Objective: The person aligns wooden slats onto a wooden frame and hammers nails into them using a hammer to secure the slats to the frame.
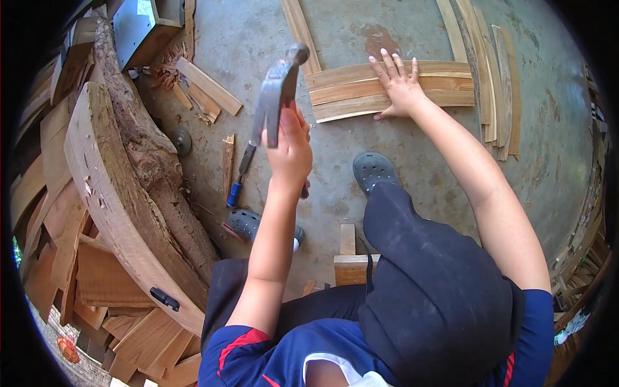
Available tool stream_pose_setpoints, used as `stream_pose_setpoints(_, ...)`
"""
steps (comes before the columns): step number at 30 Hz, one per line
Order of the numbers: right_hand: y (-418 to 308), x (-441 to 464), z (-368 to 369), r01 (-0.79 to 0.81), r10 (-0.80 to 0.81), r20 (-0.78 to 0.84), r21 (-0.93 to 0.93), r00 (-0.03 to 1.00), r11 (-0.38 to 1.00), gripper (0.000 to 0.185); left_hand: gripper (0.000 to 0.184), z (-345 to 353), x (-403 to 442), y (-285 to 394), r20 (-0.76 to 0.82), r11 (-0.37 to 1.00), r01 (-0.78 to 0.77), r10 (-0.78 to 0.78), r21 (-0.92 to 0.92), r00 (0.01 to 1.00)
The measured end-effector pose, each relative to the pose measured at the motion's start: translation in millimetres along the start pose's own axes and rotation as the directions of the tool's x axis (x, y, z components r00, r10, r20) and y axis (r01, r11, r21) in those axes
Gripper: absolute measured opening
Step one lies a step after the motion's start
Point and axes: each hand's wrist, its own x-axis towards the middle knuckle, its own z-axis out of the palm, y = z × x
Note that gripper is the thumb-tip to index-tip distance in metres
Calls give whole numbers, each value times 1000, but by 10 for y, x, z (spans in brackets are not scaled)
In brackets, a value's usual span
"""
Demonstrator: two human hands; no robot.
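Observation:
My left hand (289,149) is wrapped round the handle of a claw hammer (278,90), raised above the floor. The hammer's steel head points up and away from me, slightly blurred. The lower handle is mostly hidden behind my fist and wrist. My right hand (403,90) lies flat with fingers spread on a panel of wooden slats (342,93) set side by side. Long wooden strips (300,32) reach away from the panel's far side. Below my left hand, a chisel-like tool with a blue handle (235,195) lies on the floor.
At left are a thick log (122,129) and a big slab (109,168) with a black clip-like object (165,298), beside piled wood offcuts (148,342). Loose strips (500,84) lie right of the panel. A wooden block (351,269) stands between my legs. A bluish box (138,29) is far left.

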Motion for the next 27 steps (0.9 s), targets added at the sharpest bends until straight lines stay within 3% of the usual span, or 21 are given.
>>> stream_pose_setpoints(2,0,-8,-9,7,-7,-3,-9,1000,1000,142,46,-3,8,-316,-1,998,-42,42,45,999)
stream_pose_setpoints(4,9,-2,2,7,-7,-12,-17,1000,1000,142,48,2,125,-742,37,841,-19,-1,541,999)
stream_pose_setpoints(5,-5,-3,11,7,-7,-24,-21,1000,1000,142,50,-38,165,-928,25,831,21,-42,556,999)
stream_pose_setpoints(6,-8,7,5,10,-11,-30,-24,999,1000,142,50,-42,173,-803,19,831,19,-36,556,999)
stream_pose_setpoints(8,-7,0,6,4,-4,-6,-25,1000,1000,141,54,-7,171,-333,1,916,264,-278,303,961)
stream_pose_setpoints(10,-23,-30,-23,2,-2,5,-39,1000,999,139,55,28,88,-85,16,954,212,-221,213,975)
stream_pose_setpoints(12,-28,-28,-52,-5,6,14,-52,1000,999,137,55,78,17,108,-31,989,11,-7,144,999)
stream_pose_setpoints(16,-24,-30,-47,-3,3,5,-66,1000,998,136,55,63,84,-418,-57,987,13,-4,161,998)
stream_pose_setpoints(17,-32,-29,-43,-3,4,5,-66,1000,998,136,53,-102,177,-786,-2,895,78,-86,439,996)
stream_pose_setpoints(18,-47,-38,-39,-3,4,4,-65,1000,998,136,58,-130,290,-877,12,736,204,-277,646,961)
stream_pose_setpoints(20,-38,-29,-54,-7,9,20,-81,1000,997,135,60,-156,271,-473,-33,867,127,-127,482,991)
stream_pose_setpoints(22,-13,-18,-9,-7,7,-6,-79,1000,997,134,55,-187,230,55,-35,927,295,-296,231,955)
stream_pose_setpoints(25,-37,-31,-1,1,-3,-25,-78,1000,997,134,50,-100,133,406,-50,994,67,-63,81,997)
stream_pose_setpoints(27,-35,-36,-30,-6,5,-12,-82,1000,997,134,50,-46,129,232,-48,999,19,-17,40,999)
